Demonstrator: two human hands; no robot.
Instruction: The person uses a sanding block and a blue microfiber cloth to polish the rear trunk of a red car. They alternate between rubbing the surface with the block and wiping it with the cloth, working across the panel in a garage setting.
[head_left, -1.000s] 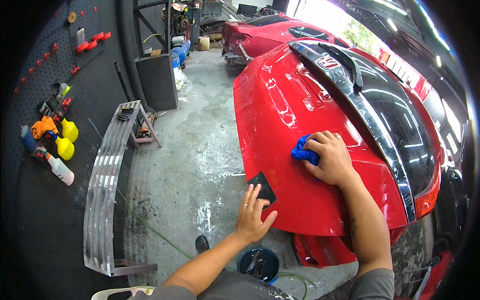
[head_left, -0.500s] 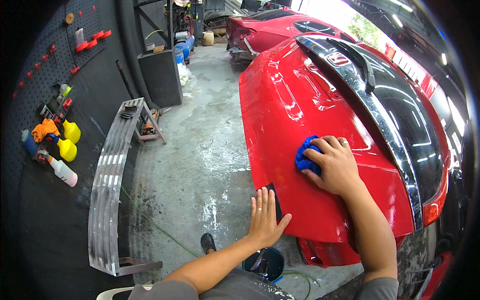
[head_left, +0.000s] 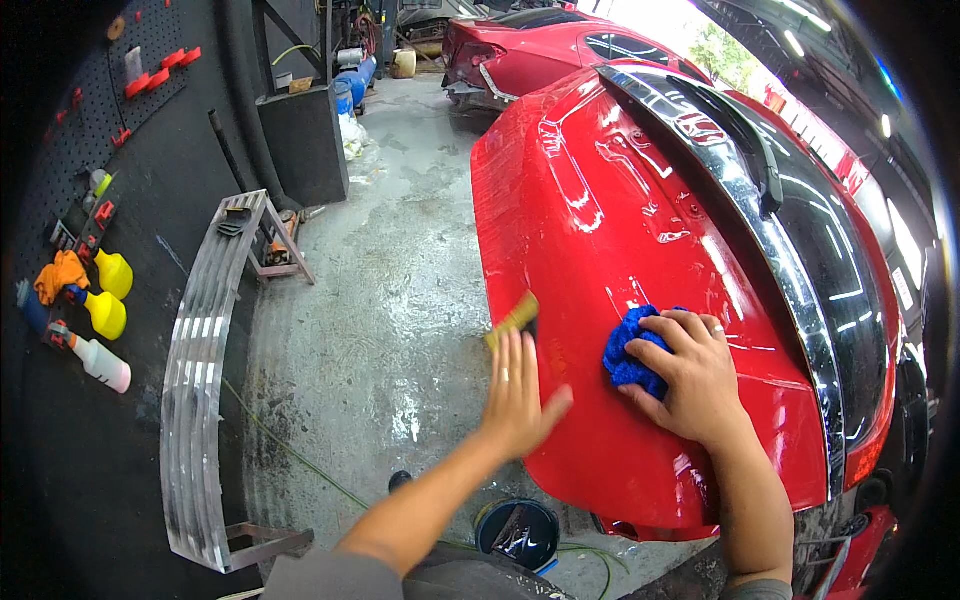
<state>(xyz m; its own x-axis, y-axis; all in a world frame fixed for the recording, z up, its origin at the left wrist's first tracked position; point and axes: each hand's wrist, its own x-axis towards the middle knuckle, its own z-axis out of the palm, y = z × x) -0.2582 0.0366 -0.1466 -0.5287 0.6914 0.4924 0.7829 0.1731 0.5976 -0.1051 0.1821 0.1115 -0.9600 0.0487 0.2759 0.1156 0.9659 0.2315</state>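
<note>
A sheet of sandpaper, yellowish on one face and dark on the other, sticks out past the fingertips of my left hand. Those fingers lie straight and together over it at the left edge of the red tailgate, the thumb spread and slightly blurred. On the tailgate's wet surface my right hand grips a bunched blue cloth, fingers curved over it. The panel has water streaks and a recessed area farther up. How much of the sandpaper lies under my left fingers is hidden.
A dark bucket stands on the wet floor below my left arm, near a green hose. At left are a long metal bench and spray bottles along the wall. Another red car stands beyond.
My left hand has moved up along the tailgate edge, and the sandpaper now shows its yellowish face. My right hand and the cloth sit slightly lower and farther right in view, which has shifted.
</note>
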